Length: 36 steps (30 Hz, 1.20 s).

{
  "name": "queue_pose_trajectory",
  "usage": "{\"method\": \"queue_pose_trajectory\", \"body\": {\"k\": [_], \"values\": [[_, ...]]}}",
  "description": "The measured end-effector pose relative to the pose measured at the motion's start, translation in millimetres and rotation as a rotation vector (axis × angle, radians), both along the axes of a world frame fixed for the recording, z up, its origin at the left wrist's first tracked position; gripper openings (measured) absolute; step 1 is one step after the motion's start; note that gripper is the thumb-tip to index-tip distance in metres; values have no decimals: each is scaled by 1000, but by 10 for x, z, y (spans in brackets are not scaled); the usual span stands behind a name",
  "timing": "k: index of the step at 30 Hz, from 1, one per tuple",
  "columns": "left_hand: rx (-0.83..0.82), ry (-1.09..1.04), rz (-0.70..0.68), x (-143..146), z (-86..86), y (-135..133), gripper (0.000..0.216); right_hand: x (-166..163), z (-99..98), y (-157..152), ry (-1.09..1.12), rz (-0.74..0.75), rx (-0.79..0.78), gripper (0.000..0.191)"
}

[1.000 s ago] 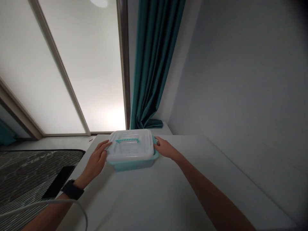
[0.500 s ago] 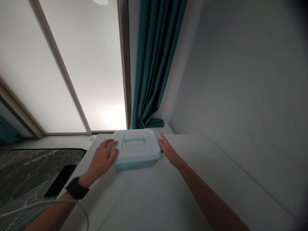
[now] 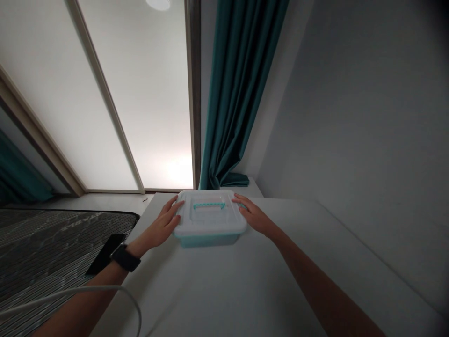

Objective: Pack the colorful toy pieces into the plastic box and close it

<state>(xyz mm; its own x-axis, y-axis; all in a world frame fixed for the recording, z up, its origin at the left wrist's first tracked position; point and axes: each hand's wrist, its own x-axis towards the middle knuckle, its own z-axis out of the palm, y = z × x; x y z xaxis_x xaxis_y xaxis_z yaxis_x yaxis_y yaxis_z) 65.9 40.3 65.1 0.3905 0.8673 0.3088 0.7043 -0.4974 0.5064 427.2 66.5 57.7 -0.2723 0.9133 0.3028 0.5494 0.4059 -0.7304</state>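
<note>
A plastic storage box (image 3: 209, 240) with a pale teal body and a translucent white lid (image 3: 210, 220) sits on the white tabletop. A teal carrying handle (image 3: 209, 205) lies flat on its lid. My left hand (image 3: 163, 228) grips the box's left side, with its fingertips over the lid's edge. On the opposite side my right hand (image 3: 255, 216) holds the right edge, fingertips resting on the lid's corner. A dark watch (image 3: 125, 257) is on my left wrist. The lid is on, and the inside cannot be made out.
The white table (image 3: 217, 290) borders a grey wall (image 3: 368, 140) on the right. Left of it are a dark patterned mattress (image 3: 45, 243), a black flat object (image 3: 105, 255) and a pale cable (image 3: 77, 289) crossing my left arm. A teal curtain (image 3: 238, 93) hangs behind.
My right hand has closed in on the box, its fingers now over the lid's edge. The box has turned slightly and sits squarer to me. The camera view has shifted a little left.
</note>
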Motion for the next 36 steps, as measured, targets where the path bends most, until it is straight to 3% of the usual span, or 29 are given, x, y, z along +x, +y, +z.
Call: {"method": "queue_pose_trajectory", "body": {"k": [6, 11, 17, 21, 27, 32, 36], "values": [[79, 149, 16, -15, -12, -65, 56, -8, -18, -51, -41, -11, 42, 39], [84, 225, 7, -37, 89, 12, 61, -6, -24, -31, -51, -7, 64, 38], [-12, 166, 75, 104, 255, 219, 63, -85, 49, 151, -44, -11, 57, 44], [-84, 126, 26, 175, 236, 268, 65, -178, -20, 221, -79, -4, 25, 55], [-92, 135, 11, 151, 230, 277, 68, -165, -57, 232, -138, -7, 54, 56], [-169, -144, 13, 85, 127, 250, 64, -144, -41, 246, -130, 2, 66, 53], [-454, -506, 135, 1, 16, 117, 67, -145, -47, 258, -136, -1, 56, 50]]}}
